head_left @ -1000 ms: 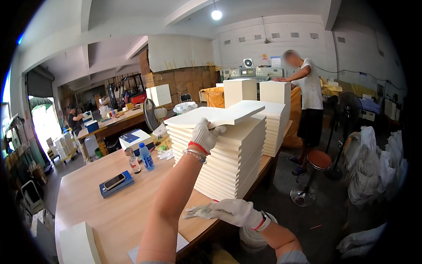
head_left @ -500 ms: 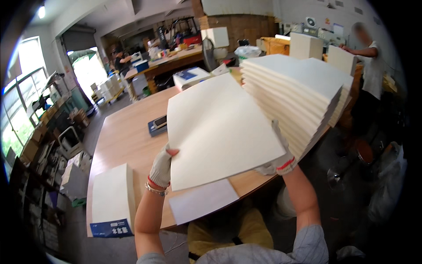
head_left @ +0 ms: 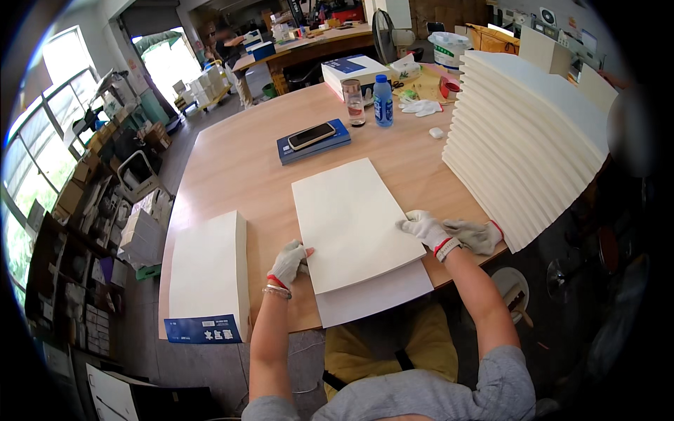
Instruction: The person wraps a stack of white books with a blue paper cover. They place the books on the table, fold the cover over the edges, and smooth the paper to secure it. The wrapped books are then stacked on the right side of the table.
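A thin stack of cream paper point(head_left: 354, 217) lies low over the table in front of me, partly covering a white sheet point(head_left: 379, 295) at the table edge. My left hand point(head_left: 289, 264), in a white knit glove with the thumb tip bare, is closed on the stack's lower left edge. My right hand point(head_left: 425, 230), gloved too, grips its right edge, thumb on top. Right beside that hand lies a greyish glove point(head_left: 474, 236). To my left is a thick cream paper block point(head_left: 205, 270) with a blue printed band point(head_left: 203, 328) at its near end.
Tall layered paper stacks point(head_left: 523, 144) stand at the right. Farther back are a phone point(head_left: 312, 136) on a blue box point(head_left: 330, 145), a clear bottle point(head_left: 354, 105), a blue bottle point(head_left: 382, 102), white gloves point(head_left: 421, 107) and a blue-and-white pack point(head_left: 358, 70). A bucket point(head_left: 511, 286) is below right.
The paper stack came down from a raised, tilted position to lie nearly flat, both hands still on it. My view shifted, showing the bottles and the glove beside my right hand.
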{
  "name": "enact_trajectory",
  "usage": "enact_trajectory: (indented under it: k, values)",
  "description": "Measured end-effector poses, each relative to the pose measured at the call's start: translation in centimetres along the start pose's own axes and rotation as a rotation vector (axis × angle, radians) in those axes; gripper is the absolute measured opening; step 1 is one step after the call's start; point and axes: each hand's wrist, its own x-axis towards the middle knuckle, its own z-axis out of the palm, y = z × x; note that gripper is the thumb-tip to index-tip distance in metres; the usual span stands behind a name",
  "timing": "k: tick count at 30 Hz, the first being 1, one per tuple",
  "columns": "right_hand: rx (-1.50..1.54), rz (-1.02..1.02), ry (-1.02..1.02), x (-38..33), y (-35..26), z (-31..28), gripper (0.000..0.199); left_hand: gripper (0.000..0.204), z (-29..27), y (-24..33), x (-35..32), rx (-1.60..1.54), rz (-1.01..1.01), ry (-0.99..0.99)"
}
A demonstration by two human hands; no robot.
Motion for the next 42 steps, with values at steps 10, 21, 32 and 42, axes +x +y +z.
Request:
enact_trajectory:
  k: [10, 21, 32, 42]
  values:
    - [-0.087, -0.02, 0.013, 0.8, 1.2, 0.6, 0.041, 0.036, 0.9, 1.2, -2.0, 0.374, 0.035, 0.26]
    - [-0.367, -0.155, -0.079, 0.1, -0.2, -1.5, 0.045, 0.055, 4.9, -6.5, -12.7, 0.821, 0.546, 0.4]
    - [-0.287, -0.055, -0.089, -0.5, -1.1, -1.0, 0.05, 0.055, 4.6, -7.3, -12.4, 0.806, 0.531, 0.4]
    - [-0.564, -0.05, -0.011, -1.4, -2.9, -0.5, 0.036, 0.054, 4.2, -7.6, -12.4, 0.835, 0.563, 0.396]
